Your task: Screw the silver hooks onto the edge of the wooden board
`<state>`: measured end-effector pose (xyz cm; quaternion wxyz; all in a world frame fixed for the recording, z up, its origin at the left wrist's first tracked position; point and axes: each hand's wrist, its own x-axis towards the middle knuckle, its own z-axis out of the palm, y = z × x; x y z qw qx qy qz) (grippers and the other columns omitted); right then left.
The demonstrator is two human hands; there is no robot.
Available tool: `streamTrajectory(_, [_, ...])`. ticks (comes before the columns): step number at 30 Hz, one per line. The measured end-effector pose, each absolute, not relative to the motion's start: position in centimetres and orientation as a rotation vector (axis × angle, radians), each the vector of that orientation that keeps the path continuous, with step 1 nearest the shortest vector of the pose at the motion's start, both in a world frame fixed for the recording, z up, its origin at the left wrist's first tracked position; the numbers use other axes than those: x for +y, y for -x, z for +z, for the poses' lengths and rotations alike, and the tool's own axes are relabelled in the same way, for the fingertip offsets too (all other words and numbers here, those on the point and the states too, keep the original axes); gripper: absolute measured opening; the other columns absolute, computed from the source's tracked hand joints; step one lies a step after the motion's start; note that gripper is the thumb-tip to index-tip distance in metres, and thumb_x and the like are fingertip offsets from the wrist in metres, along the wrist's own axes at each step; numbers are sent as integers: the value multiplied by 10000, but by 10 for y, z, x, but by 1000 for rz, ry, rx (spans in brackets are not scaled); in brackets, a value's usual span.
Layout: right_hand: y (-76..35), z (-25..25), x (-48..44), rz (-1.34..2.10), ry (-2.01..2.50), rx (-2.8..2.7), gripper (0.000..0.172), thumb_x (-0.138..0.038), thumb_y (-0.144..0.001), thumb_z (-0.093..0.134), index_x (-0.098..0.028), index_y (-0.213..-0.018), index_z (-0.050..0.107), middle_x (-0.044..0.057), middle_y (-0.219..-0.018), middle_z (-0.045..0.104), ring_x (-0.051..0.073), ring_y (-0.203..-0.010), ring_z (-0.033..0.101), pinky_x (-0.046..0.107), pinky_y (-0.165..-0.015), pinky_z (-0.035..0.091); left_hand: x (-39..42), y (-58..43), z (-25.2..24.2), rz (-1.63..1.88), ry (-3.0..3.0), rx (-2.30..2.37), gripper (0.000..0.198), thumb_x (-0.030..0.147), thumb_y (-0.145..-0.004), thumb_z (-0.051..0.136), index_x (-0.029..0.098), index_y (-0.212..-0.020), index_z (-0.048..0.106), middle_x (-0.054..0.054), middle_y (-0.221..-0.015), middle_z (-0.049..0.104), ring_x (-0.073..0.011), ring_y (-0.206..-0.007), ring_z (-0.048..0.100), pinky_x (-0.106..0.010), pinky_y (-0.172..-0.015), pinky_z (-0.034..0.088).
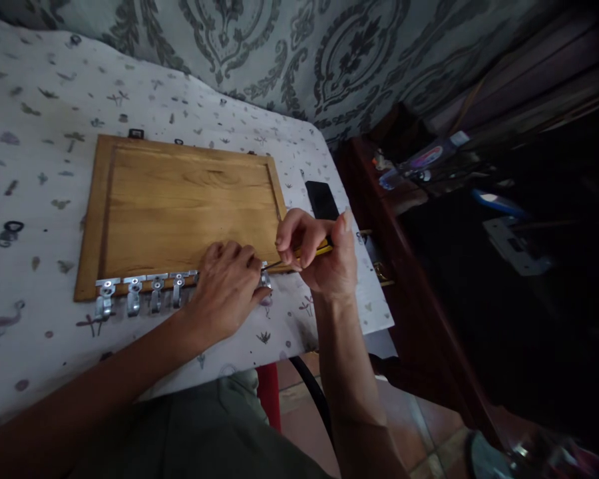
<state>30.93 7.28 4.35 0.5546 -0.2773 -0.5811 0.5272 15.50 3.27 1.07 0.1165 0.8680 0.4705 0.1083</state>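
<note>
A wooden cabinet door (190, 206) lies flat, its near edge lined with several metal hinges (133, 296). My left hand (227, 286) rests palm down over that edge, fingers bent on the wood. Its thumb and forefinger close about the rightmost hinge (265, 278), which is partly covered. In my right hand (324, 253) is a screwdriver (323, 251) with a yellow and black handle, gripped between curled fingers and thumb. The thin shaft slants left and its tip reaches the hinge beside my left fingertips; the exact contact is hidden.
A patterned white cloth (34, 213) covers the table. A dark phone (322, 199) lies right of the door, and small dark rings (12, 227) lie to its left. A dark wooden piece of furniture (419, 306) stands close on the right, with a plastic bottle (424, 159) on it.
</note>
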Motion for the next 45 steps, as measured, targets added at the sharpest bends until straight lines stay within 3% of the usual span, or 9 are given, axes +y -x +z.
streamTrajectory(2, [-307,44,73,1237,658,-1347,669,-638,-960,549,-224,-437,499,-6,-514,515,84,-398,463,236,-342,346,33,-155,11,313,-2540,1383,294,422,-934,709,154,-1052,716,-99,-1136,698,-330,-1113,587,-493,-965,419])
streamTrajectory(8, [-292,46,63,1212,654,-1242,686,-561,-1012,504,-211,-443,346,-72,-340,299,44,-296,224,223,-337,199,32,-155,10,339,-2554,1389,288,426,-936,704,159,-1042,709,-93,-1076,691,-315,-1093,589,-473,-954,416])
streamTrajectory(16, [-264,44,44,768,870,-1097,637,-517,-1045,443,-230,-489,324,-70,-418,258,76,-369,285,259,-404,246,32,-154,11,303,-2540,1362,288,420,-947,686,154,-1055,705,-108,-1073,682,-320,-1093,589,-476,-927,416])
streamTrajectory(28, [-269,41,45,794,942,-1256,636,-584,-1029,422,-237,-502,348,-62,-440,295,87,-402,319,257,-414,263,33,-154,11,249,-2555,1367,346,459,-965,652,156,-1127,688,-114,-1125,680,-325,-1111,584,-477,-915,424])
streamTrajectory(39, [-257,43,47,685,921,-1061,620,-546,-1032,463,-235,-514,319,-71,-470,249,87,-408,290,267,-427,246,31,-152,12,306,-2570,1361,278,405,-956,659,148,-1057,690,-122,-1092,683,-329,-1092,595,-474,-900,427])
streamTrajectory(45, [-263,48,51,775,943,-1104,666,-641,-983,485,-236,-483,314,-71,-418,286,79,-387,276,269,-421,230,32,-153,15,300,-2575,1372,285,407,-943,686,141,-1044,698,-126,-1079,688,-335,-1096,602,-460,-894,422])
